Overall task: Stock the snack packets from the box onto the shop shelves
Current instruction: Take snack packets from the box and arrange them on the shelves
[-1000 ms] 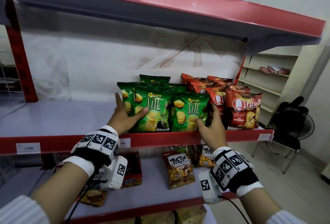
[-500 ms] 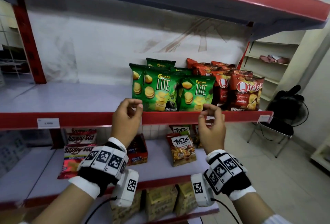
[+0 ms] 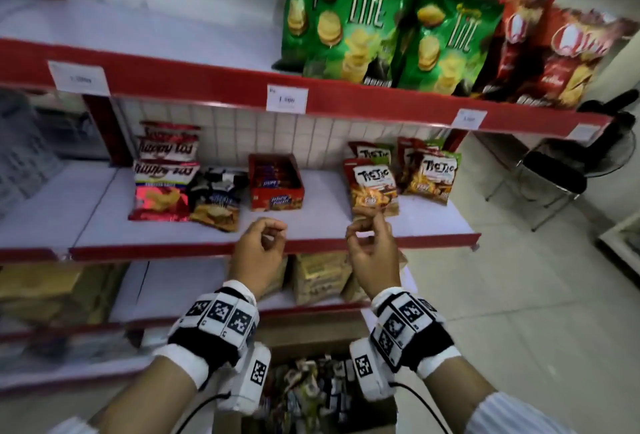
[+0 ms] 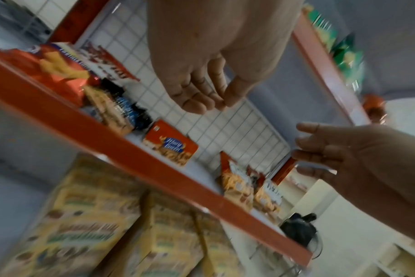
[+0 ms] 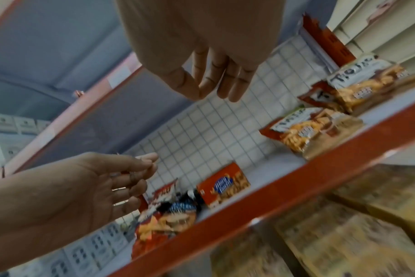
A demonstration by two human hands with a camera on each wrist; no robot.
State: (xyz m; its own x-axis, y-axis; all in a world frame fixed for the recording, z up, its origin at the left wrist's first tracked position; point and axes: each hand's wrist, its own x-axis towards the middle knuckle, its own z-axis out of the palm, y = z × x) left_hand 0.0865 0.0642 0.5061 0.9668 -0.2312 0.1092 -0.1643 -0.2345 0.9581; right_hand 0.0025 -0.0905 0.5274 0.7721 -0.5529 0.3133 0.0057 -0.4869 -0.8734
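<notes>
The left hand (image 3: 258,253) and the right hand (image 3: 372,253) hang side by side in front of the middle shelf's red edge (image 3: 207,249), both empty — fingers loosely curled, thumb tip near the fingertips, nothing between them. The wrist views agree: each hand is relaxed and holds no packet, and the two hands are apart from each other.

The snack packets (image 3: 311,388) lie jumbled in the open cardboard box (image 3: 377,416) on the floor, directly below the wrists; they are too blurred to read. The wrist-worn cameras and forearms hang over the box's opening and hide part of it.

On the middle shelf, just beyond the right hand's fingertips, stands a Tic Tac packet (image 3: 372,188), with more of the same behind and to its right (image 3: 433,174). Past the left hand sits an open red carton of wafers (image 3: 277,184); further left lie a dark packet (image 3: 218,198) and red Happy Tos packets (image 3: 162,188). The shelf's front strip between carton and Tic Tac packets is bare.

On the top shelf, upright green Chitato Lite bags (image 3: 349,21) stand touching red Qtela bags (image 3: 561,53) — price tags (image 3: 286,98) are clipped to the rail beneath. Yellowish packs (image 3: 318,278) fill the lower shelf behind the hands.
</notes>
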